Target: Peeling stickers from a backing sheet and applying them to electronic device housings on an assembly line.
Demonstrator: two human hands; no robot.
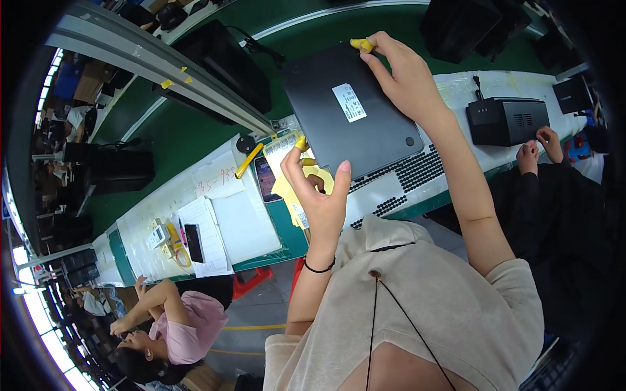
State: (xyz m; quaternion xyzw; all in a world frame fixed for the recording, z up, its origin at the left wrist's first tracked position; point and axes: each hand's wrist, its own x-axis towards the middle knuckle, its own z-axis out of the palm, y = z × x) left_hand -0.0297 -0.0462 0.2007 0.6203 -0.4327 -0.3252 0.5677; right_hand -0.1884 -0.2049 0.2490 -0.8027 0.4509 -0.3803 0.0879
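A flat dark-grey rectangular panel (pixel 378 130) is in front of me, with a white label (pixel 349 103) on its face. One round black pad (pixel 409 141) sits near its lower right corner. My right hand (pixel 405 81) pinches the panel's far edge between thumb and fingers, a yellow finger cot on a fingertip. Beside the lower left corner is my left hand (pixel 319 202), fingers apart and thumb close to the near edge; yellow cots cover some of its fingertips. Sheets of small round black pads (pixel 424 173) lie just below the panel.
Left of my hands are a phone (pixel 266 177), yellow papers (pixel 283 189) and a yellow-handled tool (pixel 249 160). Further left lie another phone (pixel 193 242) and papers (pixel 212 228). A metal post (pixel 176 72) slants overhead. Co-workers sit on both sides; a black box-shaped device (pixel 508 121) stands right.
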